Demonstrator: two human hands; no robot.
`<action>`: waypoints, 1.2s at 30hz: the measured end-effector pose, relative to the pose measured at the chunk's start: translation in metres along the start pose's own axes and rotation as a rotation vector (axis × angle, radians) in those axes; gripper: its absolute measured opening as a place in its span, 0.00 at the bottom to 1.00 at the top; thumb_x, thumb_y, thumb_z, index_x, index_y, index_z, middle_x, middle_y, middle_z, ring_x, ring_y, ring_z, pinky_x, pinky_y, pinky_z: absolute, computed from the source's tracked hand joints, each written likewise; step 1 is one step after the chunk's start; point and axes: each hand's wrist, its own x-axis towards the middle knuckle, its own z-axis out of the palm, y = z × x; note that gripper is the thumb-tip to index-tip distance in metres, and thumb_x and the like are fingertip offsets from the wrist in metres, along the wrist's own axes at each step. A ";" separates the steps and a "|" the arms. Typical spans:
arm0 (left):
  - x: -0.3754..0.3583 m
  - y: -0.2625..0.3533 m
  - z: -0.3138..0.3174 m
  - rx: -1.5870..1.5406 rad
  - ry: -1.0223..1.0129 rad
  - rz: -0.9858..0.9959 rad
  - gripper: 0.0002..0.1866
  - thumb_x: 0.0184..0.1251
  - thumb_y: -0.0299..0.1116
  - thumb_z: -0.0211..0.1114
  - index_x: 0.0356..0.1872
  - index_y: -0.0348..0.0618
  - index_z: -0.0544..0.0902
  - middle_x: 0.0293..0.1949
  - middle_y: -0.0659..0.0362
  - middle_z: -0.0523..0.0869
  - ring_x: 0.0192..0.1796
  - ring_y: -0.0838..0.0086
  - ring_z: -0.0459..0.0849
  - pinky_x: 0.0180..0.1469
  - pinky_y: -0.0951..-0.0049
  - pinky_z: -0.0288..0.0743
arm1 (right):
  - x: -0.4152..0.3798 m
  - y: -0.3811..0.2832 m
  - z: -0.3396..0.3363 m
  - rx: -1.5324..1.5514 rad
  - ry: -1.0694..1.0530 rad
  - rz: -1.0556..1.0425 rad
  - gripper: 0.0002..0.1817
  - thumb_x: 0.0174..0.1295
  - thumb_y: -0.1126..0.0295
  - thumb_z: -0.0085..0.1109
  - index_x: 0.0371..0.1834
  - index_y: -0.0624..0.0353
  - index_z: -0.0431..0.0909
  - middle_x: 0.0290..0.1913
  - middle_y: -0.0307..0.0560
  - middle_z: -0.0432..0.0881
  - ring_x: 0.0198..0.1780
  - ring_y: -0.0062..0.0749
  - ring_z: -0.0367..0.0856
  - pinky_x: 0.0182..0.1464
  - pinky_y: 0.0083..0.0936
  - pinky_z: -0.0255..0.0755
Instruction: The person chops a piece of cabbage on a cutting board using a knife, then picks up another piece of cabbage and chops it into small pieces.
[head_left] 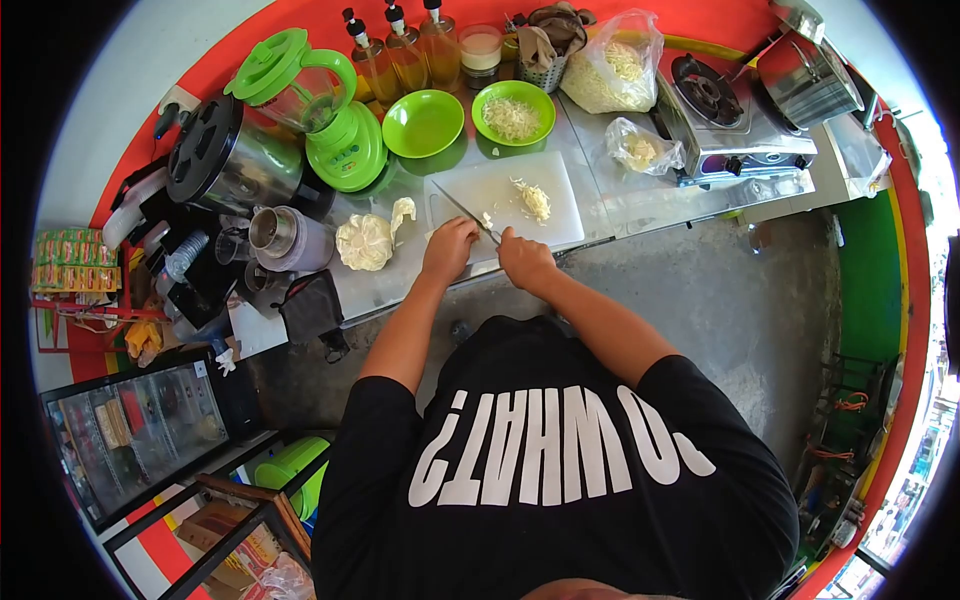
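My right hand (525, 260) is wrapped round the handle of a kitchen knife (460, 206), whose blade slants up and left over the white cutting board (565, 185). Fingers curled, my left hand (452, 248) rests at the board's near left edge beside the blade; whatever it pinches is hidden. A small heap of shredded cabbage (534, 202) lies on the board, with a few bits near the knife. Left of the board sits a cut cabbage (364, 243) with a loose leaf (403, 213). Behind the board, a green bowl (545, 97) holds more shreds.
Another green bowl (423, 124), a green blender (345, 145) and pump bottles (407, 52) stand at the back. To the right are a bag of shredded cabbage (610, 75), a small plastic bag (642, 147) and a gas stove (740, 140) with a pot (810, 80). A metal flask (290, 238) stands left.
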 end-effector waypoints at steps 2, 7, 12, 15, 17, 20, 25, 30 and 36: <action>-0.001 0.001 -0.001 0.018 0.003 -0.007 0.03 0.62 0.25 0.67 0.35 0.38 0.82 0.36 0.50 0.85 0.42 0.48 0.84 0.44 0.54 0.77 | 0.002 -0.003 -0.006 -0.041 -0.029 -0.027 0.19 0.79 0.56 0.49 0.50 0.64 0.67 0.41 0.62 0.89 0.46 0.54 0.91 0.47 0.46 0.83; -0.004 -0.002 0.005 0.025 0.039 -0.040 0.03 0.62 0.26 0.68 0.34 0.40 0.83 0.36 0.53 0.85 0.43 0.51 0.84 0.44 0.55 0.77 | -0.013 -0.004 0.006 -0.014 -0.016 0.011 0.19 0.79 0.55 0.49 0.51 0.63 0.67 0.40 0.62 0.89 0.45 0.55 0.91 0.47 0.48 0.83; -0.006 -0.006 0.010 0.105 0.086 0.029 0.01 0.63 0.29 0.67 0.33 0.45 0.83 0.36 0.58 0.84 0.44 0.58 0.84 0.49 0.57 0.76 | -0.014 -0.003 0.016 0.001 0.022 0.050 0.18 0.79 0.56 0.49 0.49 0.62 0.67 0.39 0.61 0.89 0.44 0.57 0.90 0.46 0.50 0.83; -0.010 -0.008 0.009 0.069 0.094 0.016 0.02 0.64 0.29 0.68 0.34 0.44 0.84 0.36 0.57 0.84 0.45 0.57 0.83 0.49 0.58 0.76 | -0.011 -0.006 0.017 0.007 0.049 0.059 0.18 0.79 0.55 0.49 0.49 0.62 0.66 0.37 0.60 0.88 0.42 0.58 0.90 0.45 0.50 0.83; -0.013 -0.010 0.008 0.057 0.113 0.020 0.03 0.64 0.30 0.68 0.35 0.44 0.84 0.36 0.56 0.83 0.45 0.56 0.83 0.49 0.58 0.76 | -0.008 -0.012 0.021 0.007 0.083 0.074 0.18 0.79 0.55 0.48 0.49 0.62 0.66 0.36 0.60 0.88 0.41 0.58 0.90 0.45 0.49 0.83; -0.022 -0.012 0.007 0.055 0.131 0.020 0.04 0.65 0.30 0.68 0.38 0.43 0.84 0.36 0.55 0.84 0.45 0.56 0.83 0.50 0.58 0.77 | -0.007 -0.018 0.028 0.027 0.108 0.094 0.18 0.79 0.55 0.48 0.49 0.62 0.66 0.35 0.61 0.88 0.41 0.58 0.90 0.45 0.50 0.83; -0.035 -0.017 -0.002 0.007 0.121 -0.097 0.08 0.65 0.28 0.69 0.44 0.43 0.85 0.41 0.54 0.87 0.47 0.54 0.84 0.50 0.58 0.77 | -0.020 -0.012 0.026 0.040 0.120 0.132 0.18 0.79 0.54 0.47 0.50 0.61 0.67 0.37 0.61 0.89 0.42 0.58 0.90 0.45 0.49 0.83; -0.027 -0.018 -0.003 -0.084 0.076 -0.333 0.09 0.68 0.28 0.67 0.47 0.40 0.86 0.43 0.50 0.91 0.45 0.55 0.90 0.50 0.61 0.81 | -0.029 0.018 0.018 0.114 0.129 0.184 0.20 0.79 0.52 0.47 0.52 0.60 0.66 0.39 0.67 0.88 0.44 0.65 0.87 0.47 0.57 0.79; 0.004 -0.012 0.034 -0.538 0.065 -0.358 0.11 0.68 0.30 0.71 0.48 0.38 0.87 0.40 0.51 0.92 0.42 0.62 0.90 0.48 0.65 0.81 | -0.036 0.059 -0.001 0.112 0.105 0.226 0.20 0.79 0.52 0.47 0.53 0.60 0.66 0.41 0.68 0.87 0.45 0.68 0.86 0.49 0.58 0.78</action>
